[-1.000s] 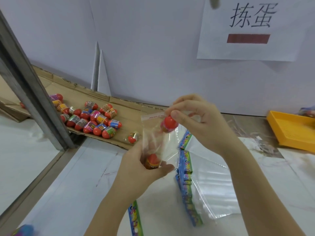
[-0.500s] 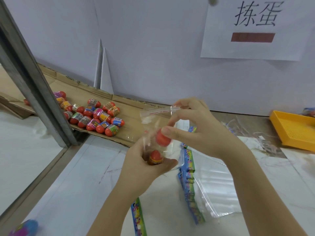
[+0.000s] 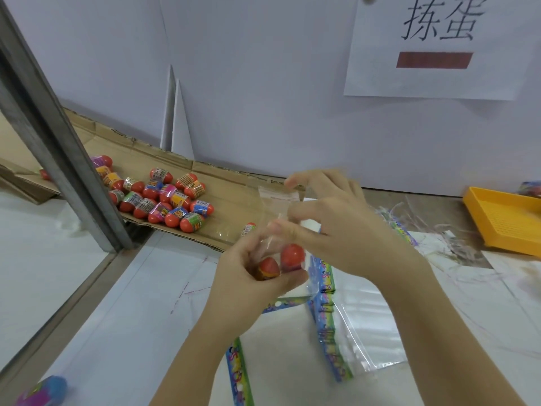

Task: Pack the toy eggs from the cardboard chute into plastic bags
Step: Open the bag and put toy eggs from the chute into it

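Gripped low in left hand (image 3: 251, 276): plastic bag (image 3: 272, 206), upright, two toy eggs (image 3: 291, 254) inside. At bag mouth: right hand (image 3: 336, 227), blurred, pinch undeterminable. Left of bag on cardboard chute (image 3: 228, 200): remaining eggs (image 3: 164, 200), nearer left hand.

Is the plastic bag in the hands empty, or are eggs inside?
Not empty. Two toy eggs lie side by side at the bottom of the plastic bag, which the left hand grips.

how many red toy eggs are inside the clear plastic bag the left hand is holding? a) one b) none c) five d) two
d: two red toy eggs sit side by side at the bottom of the clear plastic bag, where the left hand grips it.
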A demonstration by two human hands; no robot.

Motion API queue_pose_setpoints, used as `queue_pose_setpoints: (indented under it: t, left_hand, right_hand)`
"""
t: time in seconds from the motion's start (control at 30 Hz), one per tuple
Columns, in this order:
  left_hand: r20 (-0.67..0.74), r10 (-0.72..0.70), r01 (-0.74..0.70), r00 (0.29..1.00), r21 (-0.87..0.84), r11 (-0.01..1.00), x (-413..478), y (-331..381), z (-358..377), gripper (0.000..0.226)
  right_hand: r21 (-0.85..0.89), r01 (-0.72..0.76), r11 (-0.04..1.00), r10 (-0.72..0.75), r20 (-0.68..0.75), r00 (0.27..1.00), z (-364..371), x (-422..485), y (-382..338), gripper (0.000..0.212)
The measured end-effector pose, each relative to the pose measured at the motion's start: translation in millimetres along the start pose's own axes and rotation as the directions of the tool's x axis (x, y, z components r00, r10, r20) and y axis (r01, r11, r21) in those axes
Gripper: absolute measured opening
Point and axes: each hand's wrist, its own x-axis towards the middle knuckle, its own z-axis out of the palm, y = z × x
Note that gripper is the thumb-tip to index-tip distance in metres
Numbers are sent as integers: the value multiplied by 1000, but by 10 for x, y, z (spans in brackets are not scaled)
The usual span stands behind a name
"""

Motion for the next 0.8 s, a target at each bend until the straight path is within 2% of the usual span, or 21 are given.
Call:
queue_pose_setpoints:
  t: [0.1,0.23,0.3,0.43,0.53,0.6,0.67,0.7,0.73,0.8]
  left_hand:
    - [-12,-41,41,999,-37,998,-2,11,6,46]
    - [-32,-52,50,998,-57,997,-6,24,6,50]
    - [-47,-55,52,997,-70,996,-8,25,8,54]
    - [-40,-69,65,997,-91,994,-2,14,13,56]
    - [-43,-69,64,997,-94,994,-8,17,36,57]
    - [-65,-61,53,996,-117,992,-8,13,42,50]
    - [-94,-52,36,994,-161,986,-5,31,37,50]
    - [-109,-53,33,993,-180,983,-2,41,32,54]
    - [-125,-57,33,990,-192,981,0,51,24,57]
    - [-143,-61,27,988,-227,974,4,67,4,59]
  right_hand:
    - [-50,-11,999,11,4,1000,-34,4,22,70]
    - [89,-16,996,17,-5,1000,-71,-15,10,51]
    - [127,2,992,-5,22,1000,-76,-24,-9,55]
    - [-96,67,993,-70,-23,997,-54,-23,-24,72]
    - [-106,73,992,-75,-16,997,-43,-28,-3,71]
    - [94,41,995,-38,-30,999,-24,-25,27,53]
    - [410,-32,912,73,-85,994,9,-7,74,32]
    - [536,-72,841,145,-94,985,17,5,99,33]
    - [620,-124,775,212,-70,975,23,16,128,45]
    - [655,-272,705,283,92,955,39,34,181,66]
